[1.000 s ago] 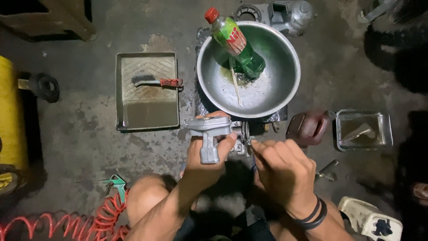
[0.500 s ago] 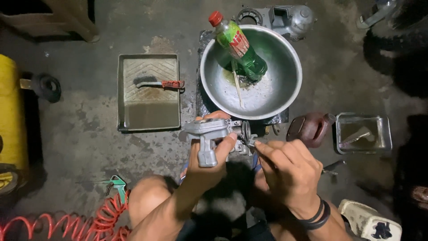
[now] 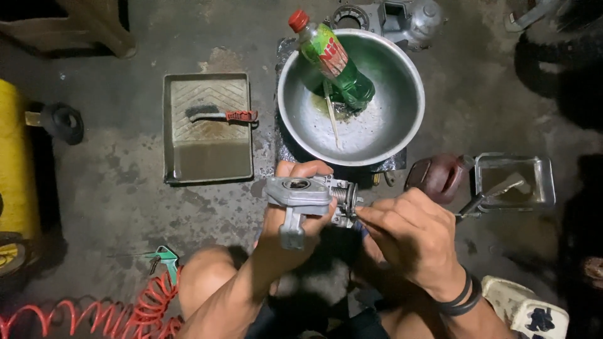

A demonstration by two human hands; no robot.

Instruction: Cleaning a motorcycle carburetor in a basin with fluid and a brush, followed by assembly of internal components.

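- We are gripping the grey metal assembly (image 3: pixel 300 202) in the left hand (image 3: pixel 295 216), fingers wrapped closed around its body, its cast leg pointing down toward us.
- We are holding this assembly above the concrete floor (image 3: pixel 113 188), just in front of the steel bowl (image 3: pixel 402 135) and between our knees.
- We are pinching the spring end (image 3: pixel 347 196) of the assembly with the right hand (image 3: pixel 411 235); thumb and forefinger are pressed together on a small part there, which is too small to identify.
- Compared with one second ago, the right hand is sitting slightly higher and closer to the spring, while the left hand's grip is unchanged.
- In our judgement this means we are continuing fine work on the spring side, not setting the part down.
- A green plastic bottle (image 3: pixel 333 63) with a red cap is leaning inside the bowl, beside a thin stick (image 3: pixel 331 116).
- A grey tray (image 3: pixel 207 157) with a red-handled brush (image 3: pixel 220 116) is lying to the left, well apart from both hands.
- A small rectangular pan (image 3: pixel 545 182) and a dark reddish container (image 3: pixel 436 176) are resting to the right, near the right hand.
- A red coiled hose (image 3: pixel 125 307) is lying at the lower left.
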